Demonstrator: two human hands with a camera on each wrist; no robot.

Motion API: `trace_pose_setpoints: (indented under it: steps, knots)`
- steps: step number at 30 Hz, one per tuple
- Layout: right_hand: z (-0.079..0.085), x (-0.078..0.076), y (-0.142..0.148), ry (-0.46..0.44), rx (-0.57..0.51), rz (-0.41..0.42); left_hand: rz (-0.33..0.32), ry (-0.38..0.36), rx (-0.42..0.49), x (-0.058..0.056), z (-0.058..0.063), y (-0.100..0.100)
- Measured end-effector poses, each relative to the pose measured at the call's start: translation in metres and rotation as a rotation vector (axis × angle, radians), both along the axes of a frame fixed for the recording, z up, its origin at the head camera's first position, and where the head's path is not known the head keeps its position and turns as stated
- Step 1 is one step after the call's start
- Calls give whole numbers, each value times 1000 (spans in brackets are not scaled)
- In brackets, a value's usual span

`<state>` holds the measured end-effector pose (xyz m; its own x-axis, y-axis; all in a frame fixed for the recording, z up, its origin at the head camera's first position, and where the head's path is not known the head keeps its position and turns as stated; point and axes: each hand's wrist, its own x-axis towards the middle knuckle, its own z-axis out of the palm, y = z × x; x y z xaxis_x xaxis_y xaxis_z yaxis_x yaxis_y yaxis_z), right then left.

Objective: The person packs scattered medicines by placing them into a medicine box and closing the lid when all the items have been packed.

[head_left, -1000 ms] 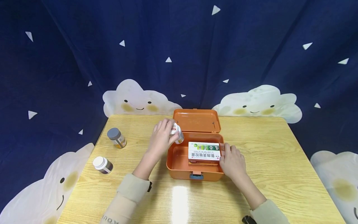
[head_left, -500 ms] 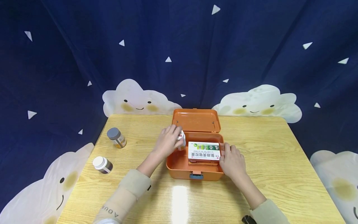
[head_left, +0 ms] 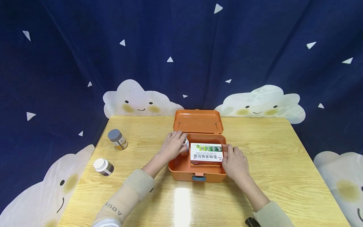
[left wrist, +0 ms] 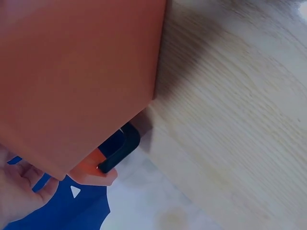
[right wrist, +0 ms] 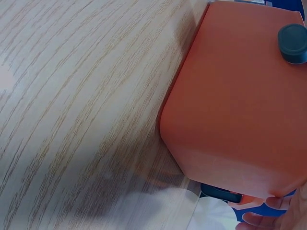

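Note:
An orange storage box [head_left: 181, 176] stands on the table with its lid [head_left: 198, 121] tipped back. My left hand [head_left: 172, 147] grips a white pill bottle [head_left: 185, 148] inside the box's left end, and the fingers cover much of it. To the right of the bottle lies a white and green medicine box [head_left: 206, 152], on top of orange boxes [head_left: 205, 164]. My right hand [head_left: 236, 161] holds the right wall of the storage box. In the right wrist view, that hand's fingers [right wrist: 278, 203] are at the rim. The left wrist view has the left hand [left wrist: 19, 191] beyond the orange wall.
On the table's left side stand a grey-capped bottle [head_left: 118, 139] and a white-capped bottle [head_left: 103, 167], both leaning in this view. A blue latch [head_left: 198, 178] sits on the storage box's front. Behind the wooden table [head_left: 269, 157] hangs a dark blue curtain [head_left: 198, 47].
My left hand has moved right and down with the pill bottle, from above the box's left wall into its left end. The right hand has stayed at the right wall.

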<state>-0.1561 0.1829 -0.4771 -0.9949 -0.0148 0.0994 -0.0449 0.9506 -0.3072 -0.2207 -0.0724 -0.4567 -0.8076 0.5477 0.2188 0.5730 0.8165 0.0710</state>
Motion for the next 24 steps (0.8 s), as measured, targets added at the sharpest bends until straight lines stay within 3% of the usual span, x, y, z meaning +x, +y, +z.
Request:
trace_pose_setpoints:
  steps: [13,24]
  knots:
    - [1,-1,0,-12,-1,-6,19,23,-69,-1,-11,9]
    - [1,0,0,-12,-1,-6,57,70,-76,0,-18,15]
